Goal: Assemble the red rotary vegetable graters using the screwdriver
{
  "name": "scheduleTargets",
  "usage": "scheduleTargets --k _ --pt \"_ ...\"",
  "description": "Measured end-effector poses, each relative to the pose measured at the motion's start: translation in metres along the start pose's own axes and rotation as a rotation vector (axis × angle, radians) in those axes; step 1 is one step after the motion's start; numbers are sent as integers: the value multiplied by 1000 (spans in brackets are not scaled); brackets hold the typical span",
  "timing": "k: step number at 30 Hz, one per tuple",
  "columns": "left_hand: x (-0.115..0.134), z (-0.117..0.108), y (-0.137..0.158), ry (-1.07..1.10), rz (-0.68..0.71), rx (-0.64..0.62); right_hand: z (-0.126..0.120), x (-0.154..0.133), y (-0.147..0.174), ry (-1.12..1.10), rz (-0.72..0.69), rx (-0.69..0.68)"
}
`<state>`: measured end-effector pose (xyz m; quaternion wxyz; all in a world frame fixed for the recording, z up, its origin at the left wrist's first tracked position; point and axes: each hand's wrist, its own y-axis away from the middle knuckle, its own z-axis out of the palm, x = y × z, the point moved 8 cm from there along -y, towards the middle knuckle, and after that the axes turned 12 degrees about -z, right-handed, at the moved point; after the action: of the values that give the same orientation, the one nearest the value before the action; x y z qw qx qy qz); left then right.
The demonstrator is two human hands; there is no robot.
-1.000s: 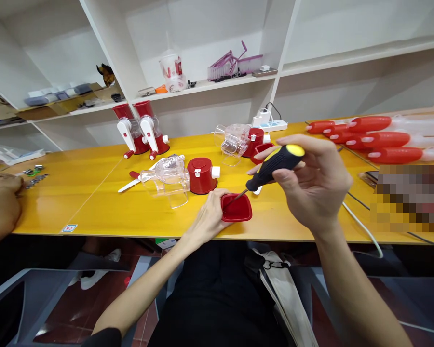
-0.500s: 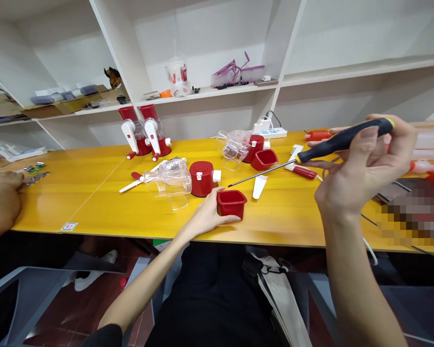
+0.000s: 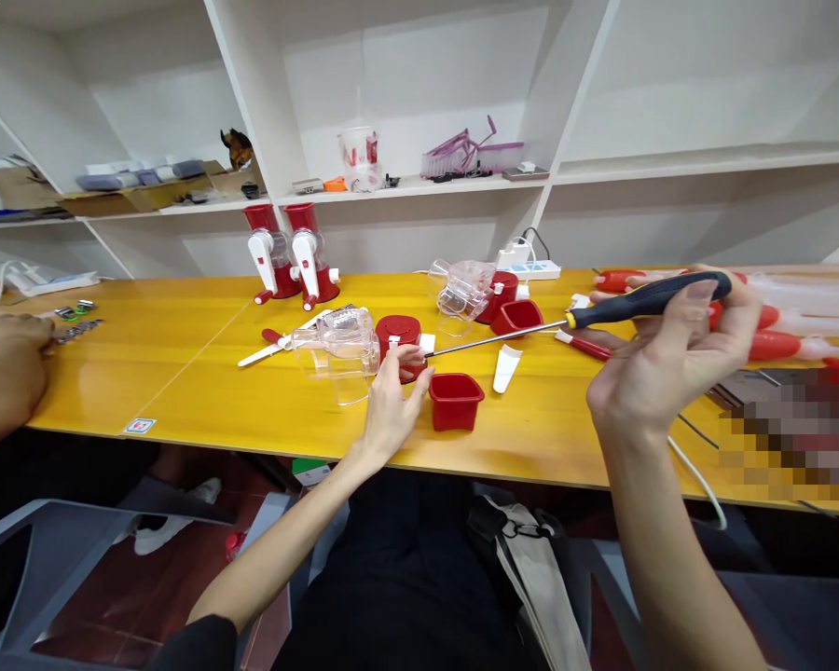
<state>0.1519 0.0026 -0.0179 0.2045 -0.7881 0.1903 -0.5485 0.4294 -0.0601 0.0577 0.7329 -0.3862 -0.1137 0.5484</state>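
In my right hand (image 3: 678, 326) is a screwdriver (image 3: 643, 300) with a dark blue and yellow handle, its long shaft pointing left and slightly down. The screwdriver's tip reaches my left hand's fingertips. My left hand (image 3: 391, 405) holds nothing, thumb and fingers apart, in front of a red grater base (image 3: 400, 332) with a white knob; whether the fingers touch it I cannot tell. Just right of that hand stands a red square cup (image 3: 456, 401). A clear plastic grater housing (image 3: 342, 337) lies against the base's left side.
Two assembled red-and-white rotary graters (image 3: 306, 256) stand at the back. Behind the cup lie another clear housing (image 3: 461, 287), a second red cup (image 3: 517, 317) and a white handle piece (image 3: 507, 368). Red-ended tools (image 3: 776, 345) lie right. Another person's hand (image 3: 6, 363) is at far left.
My left hand has let go of the red cup and moved left and up to the base. My right hand has shifted left and lower with the screwdriver, which lies flatter.
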Motion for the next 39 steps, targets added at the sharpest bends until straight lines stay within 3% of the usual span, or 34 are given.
scheduleTargets --k 6,10,23,30,39 --pt "7 -7 -2 93 17 22 3 -5 4 -31 76 3" --pt "-1 -8 -6 242 -78 15 6 -8 8 -39 175 -20" --pt "-21 4 -20 634 -341 -157 4 -18 1 17 143 -30" --pt "-23 9 -19 676 -425 -218 7 -25 1 -23 104 1" --pt "-24 10 -19 652 -432 -224 9 -24 1 -49 63 -18"
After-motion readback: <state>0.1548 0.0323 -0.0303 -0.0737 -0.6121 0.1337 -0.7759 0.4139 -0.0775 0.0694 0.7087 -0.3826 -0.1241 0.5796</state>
